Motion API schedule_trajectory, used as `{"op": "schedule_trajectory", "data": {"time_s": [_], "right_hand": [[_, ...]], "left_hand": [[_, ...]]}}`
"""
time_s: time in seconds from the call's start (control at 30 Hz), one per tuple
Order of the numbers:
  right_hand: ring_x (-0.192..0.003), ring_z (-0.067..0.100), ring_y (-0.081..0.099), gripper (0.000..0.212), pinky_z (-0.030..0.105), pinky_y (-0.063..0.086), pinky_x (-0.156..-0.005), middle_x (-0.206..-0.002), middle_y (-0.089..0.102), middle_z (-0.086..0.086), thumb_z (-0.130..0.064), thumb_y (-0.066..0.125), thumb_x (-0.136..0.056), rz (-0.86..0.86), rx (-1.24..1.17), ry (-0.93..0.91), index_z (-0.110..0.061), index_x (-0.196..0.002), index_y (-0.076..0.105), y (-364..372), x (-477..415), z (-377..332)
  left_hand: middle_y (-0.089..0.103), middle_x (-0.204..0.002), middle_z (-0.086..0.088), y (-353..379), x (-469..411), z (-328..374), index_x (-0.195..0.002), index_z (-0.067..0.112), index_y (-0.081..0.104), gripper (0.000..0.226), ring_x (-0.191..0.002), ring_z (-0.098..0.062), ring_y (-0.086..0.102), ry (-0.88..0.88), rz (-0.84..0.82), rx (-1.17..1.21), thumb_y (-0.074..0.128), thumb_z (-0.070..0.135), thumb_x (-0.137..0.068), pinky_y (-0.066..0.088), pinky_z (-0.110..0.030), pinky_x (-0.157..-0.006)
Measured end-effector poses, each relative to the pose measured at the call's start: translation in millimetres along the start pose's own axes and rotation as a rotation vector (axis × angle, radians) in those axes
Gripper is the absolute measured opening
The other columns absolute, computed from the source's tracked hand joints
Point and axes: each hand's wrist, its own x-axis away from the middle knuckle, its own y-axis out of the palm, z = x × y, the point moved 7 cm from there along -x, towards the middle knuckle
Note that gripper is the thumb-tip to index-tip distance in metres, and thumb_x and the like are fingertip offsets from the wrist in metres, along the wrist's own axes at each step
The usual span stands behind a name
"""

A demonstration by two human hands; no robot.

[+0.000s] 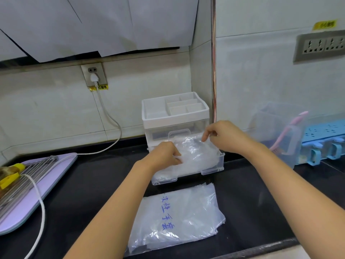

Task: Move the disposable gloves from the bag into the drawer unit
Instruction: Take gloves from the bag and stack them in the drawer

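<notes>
Bag at 6 o'clock: blue handwriting running down its face. I read 次性手套; anything above that is unclear.
Yellow sticker under the socket at 10 o'clock: black 心触电, the first character hidden by the cord.
Yellow label above the outlet panel at 2 o'clock: too blurred to read.

Workroom or lab-style bench area, exact kind unclear. Glossy black surface along white tiled wall. Wall socket with plug in it, yellow warning label beneath. Grey multi-socket panel on right wall, blue power strip below it. Clear plastic drawer unit in corner. Paper sheets taped above.
</notes>
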Motion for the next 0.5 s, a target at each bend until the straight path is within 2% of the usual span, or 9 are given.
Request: {"op": "schedule_trajectory", "data": {"time_s": [0.07, 0.1, 0.13, 0.17, 0.23, 0.3, 0.37, 0.47, 0.5], "right_hand": [[-0.059, 0.0, 0.049, 0.038, 0.005, 0.035, -0.051, -0.079, 0.056, -0.014, -0.001, 0.041, -0.091, -0.045, -0.045, -0.025, -0.021, -0.098, 0.072, 6.6, -2.1, -14.8], [-0.072, -0.001, 0.056, 0.039, 0.002, 0.036, -0.062, -0.091, 0.063, -0.011, -0.002, 0.04, -0.093, -0.102, -0.04, -0.035, -0.021, -0.104, 0.072, 15.1, -4.6, -21.6], [-0.093, 0.004, 0.06, 0.042, 0.006, 0.039, -0.077, -0.11, 0.065, -0.006, -0.001, 0.038, -0.093, -0.171, -0.029, -0.028, -0.022, -0.11, 0.07, 25.9, -6.9, -26.1], [-0.113, 0.011, 0.056, 0.045, 0.015, 0.04, -0.09, -0.127, 0.06, -0.002, 0.0, 0.036, -0.093, -0.243, -0.015, -0.008, -0.023, -0.115, 0.068, 36.6, -8.6, -28.4], [-0.13, 0.018, 0.044, 0.05, 0.026, 0.036, -0.103, -0.143, 0.048, 0.001, 0.002, 0.033, -0.092, -0.391, 0.056, 0.042, -0.021, -0.126, 0.062, 58.0, -10.5, -28.5], [-0.131, 0.024, 0.044, 0.044, 0.031, 0.036, -0.104, -0.144, 0.046, 0.003, -0.004, 0.033, -0.096, -0.542, 0.202, 0.081, -0.012, -0.133, 0.055, 77.7, -12.3, -21.3], [-0.123, 0.029, 0.05, 0.039, 0.034, 0.041, -0.098, -0.137, 0.051, 0.012, -0.012, 0.034, -0.099, -0.62, 0.364, 0.088, -0.005, -0.131, 0.054, 90.4, -16.3, -12.0], [-0.117, 0.029, 0.053, 0.038, 0.034, 0.043, -0.093, -0.132, 0.052, 0.012, -0.016, 0.037, -0.098, -0.672, 0.439, 0.124, -0.003, -0.131, 0.051, 96.9, -20.8, -2.8], [-0.118, 0.029, 0.051, 0.039, 0.035, 0.042, -0.093, -0.134, 0.05, 0.012, -0.017, 0.038, -0.098, -0.686, 0.444, 0.135, -0.003, -0.133, 0.047, 96.5, -20.6, -2.5]], "left_hand": [[0.065, -0.101, -0.005, 4.2, -3.3, -0.9, -0.099, 0.01, 0.071, 0.018, -0.098, -0.016, 0.057, -0.002, -0.027, -0.038, 0.067, 0.023, -0.089, 0.046, -0.024, -0.088], [0.063, -0.095, -0.007, 5.3, -4.9, -1.9, -0.095, 0.012, 0.07, 0.013, -0.091, -0.019, 0.056, -0.003, -0.037, -0.049, 0.066, 0.023, -0.089, 0.046, -0.025, -0.085], [0.057, -0.087, -0.008, 6.4, -6.5, -1.9, -0.087, 0.013, 0.067, 0.009, -0.083, -0.021, 0.051, 0.005, -0.045, -0.064, 0.065, 0.022, -0.089, 0.045, -0.025, -0.08], [0.047, -0.081, -0.007, 7.7, -7.5, -1.6, -0.08, 0.016, 0.058, 0.012, -0.077, -0.02, 0.041, 0.011, -0.059, -0.078, 0.063, 0.02, -0.089, 0.04, -0.024, -0.074], [0.039, -0.079, -0.002, 10.3, -9.2, -1.4, -0.075, 0.018, 0.047, 0.02, -0.076, -0.015, 0.032, 0.028, -0.087, -0.098, 0.061, 0.018, -0.089, 0.032, -0.024, -0.067], [0.038, -0.077, -0.003, 10.5, -9.8, -1.9, -0.073, 0.017, 0.046, 0.02, -0.076, -0.015, 0.029, 0.029, -0.1, -0.101, 0.06, 0.014, -0.088, 0.028, -0.026, -0.065], [0.036, -0.079, -0.001, 9.6, -10.3, -8.1, -0.073, 0.018, 0.043, 0.021, -0.075, -0.015, 0.028, -0.008, -0.102, -0.064, 0.059, 0.018, -0.087, 0.025, -0.026, -0.06], [0.035, -0.064, 0.003, 7.8, -5.4, -13.5, -0.064, 0.019, 0.041, 0.039, -0.058, -0.015, 0.028, -0.094, -0.172, -0.015, 0.057, 0.041, -0.091, 0.023, -0.026, -0.055], [0.041, -0.066, 0.004, 7.9, -3.4, -14.1, -0.068, 0.019, 0.049, 0.041, -0.06, -0.014, 0.035, -0.13, -0.213, -0.023, 0.053, 0.052, -0.091, 0.028, -0.025, -0.057]]}}
